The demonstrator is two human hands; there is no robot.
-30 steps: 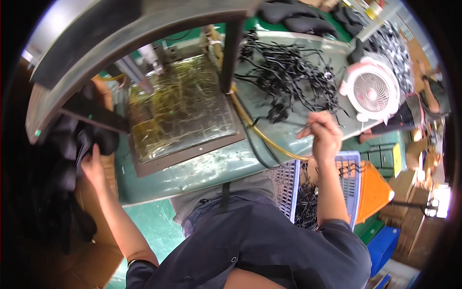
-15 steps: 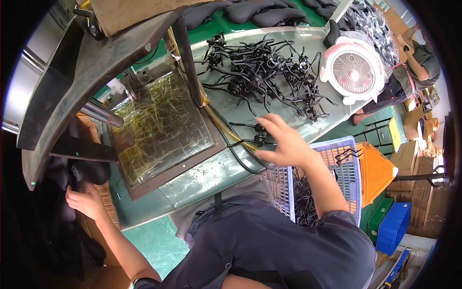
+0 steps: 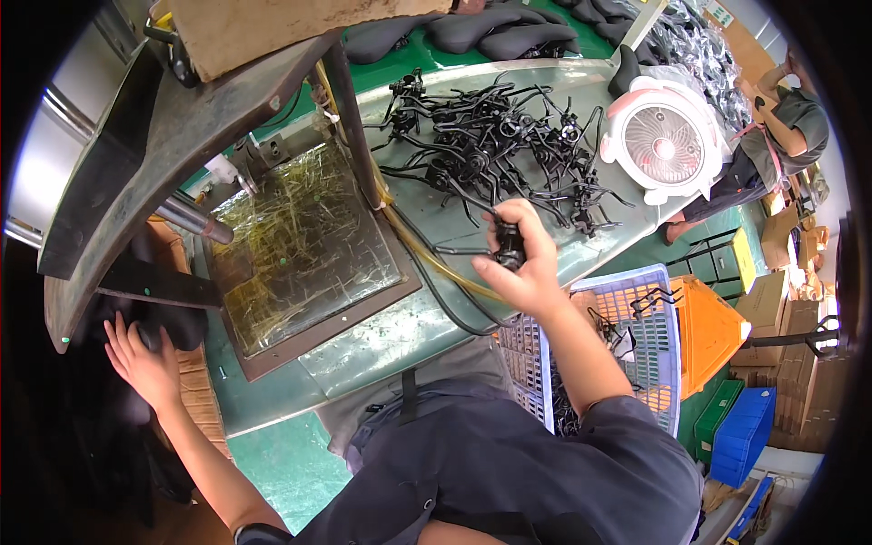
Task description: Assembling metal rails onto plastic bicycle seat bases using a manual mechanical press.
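Head view: press (image 3: 218, 118), bracket heap (image 3: 495, 136), fan (image 3: 663, 141) crowd tabletop (image 3: 359, 334); right fingers (image 3: 524, 218) clamped on bracket (image 3: 510, 245), left fingers (image 3: 123, 345) spread at dark saddle (image 3: 184, 327).

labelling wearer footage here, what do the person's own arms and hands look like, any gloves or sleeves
The left hand and right hand are both bare, with no gloves. The forearms are bare too, with no watch or bracelet visible. Short, dark navy-grey sleeves cover the upper arms, matching the shirt.
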